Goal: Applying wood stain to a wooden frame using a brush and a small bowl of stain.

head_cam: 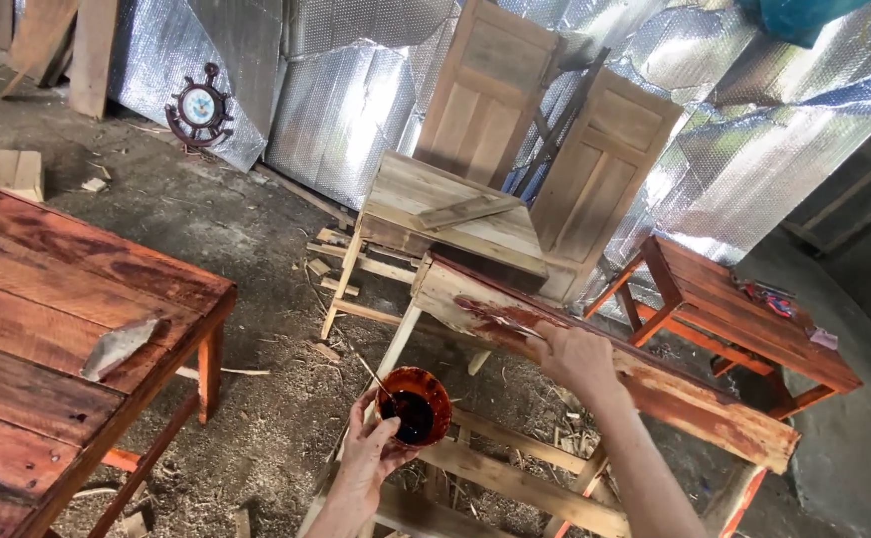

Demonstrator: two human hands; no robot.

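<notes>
Head view: wood stain going onto an unfinished bench, bowl held below.

The right hand is closed around a brush whose tip rests on the bench top near its far left corner, where a red-brown patch meets bare wood; the near right end of the board is already stained. The left hand grips a small bowl of dark stain from beneath, thumb over the rim, beside the bench's left leg and above the sawdust floor. A stained table stands at left; a second stained bench at right. Risk, as judged: the bowl sits tilted in one hand, so stain could spill onto the bare lower rails; a loaded brush at the edge could drip down the leg.
</notes>
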